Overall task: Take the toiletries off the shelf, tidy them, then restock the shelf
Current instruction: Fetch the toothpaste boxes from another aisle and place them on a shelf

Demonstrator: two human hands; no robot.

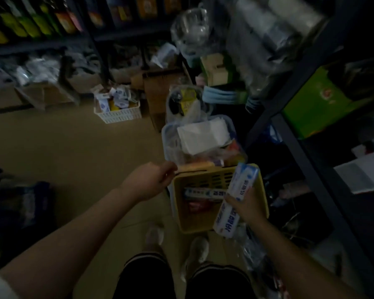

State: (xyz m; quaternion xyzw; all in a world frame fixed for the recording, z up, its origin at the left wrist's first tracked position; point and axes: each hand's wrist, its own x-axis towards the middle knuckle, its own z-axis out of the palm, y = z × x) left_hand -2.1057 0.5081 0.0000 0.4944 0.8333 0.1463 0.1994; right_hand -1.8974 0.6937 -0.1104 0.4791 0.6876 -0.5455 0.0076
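Over the near right corner of the yellow basket (194,221), right hand (245,205) is clamped on a toothpaste box (235,197), long axis running away from the body; left hand (153,180), loosely curled, grips the far rim; another box (203,192) lies crosswise inside

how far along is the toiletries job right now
Partly done: a long white-and-blue toothpaste box already lies in the yellow plastic basket on the floor. In hand: the right hand grips a stack of similar white-and-blue boxes over the basket, while the left hand is at its far rim. Still left: restocking the dark metal shelf; more boxes sit in a white slatted basket.
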